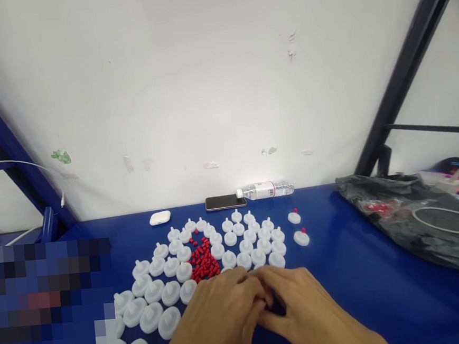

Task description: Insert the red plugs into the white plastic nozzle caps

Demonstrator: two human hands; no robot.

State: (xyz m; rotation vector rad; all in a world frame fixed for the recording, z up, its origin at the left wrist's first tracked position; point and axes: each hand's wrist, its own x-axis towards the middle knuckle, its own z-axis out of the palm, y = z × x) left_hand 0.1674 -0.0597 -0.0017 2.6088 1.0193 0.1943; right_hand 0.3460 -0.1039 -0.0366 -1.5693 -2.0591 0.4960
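My left hand (224,307) and my right hand (299,304) meet over the blue table, just in front of the white discs. The fingers of both are bent together, and whatever lies between them is hidden. Many round white plastic discs with short stems (171,293) spread over the table to the left and beyond my hands. Among them lies a pile of small red caps (204,259), just past my left hand. Two white discs with red caps on their stems (301,237) sit apart, beyond my right hand.
Along the wall lie a white case (160,217), a phone (220,203) and a clear bottle (266,190). A black plastic bag (409,232) with red pieces and a white cable covers the right side. Blue and black frame posts stand at both sides.
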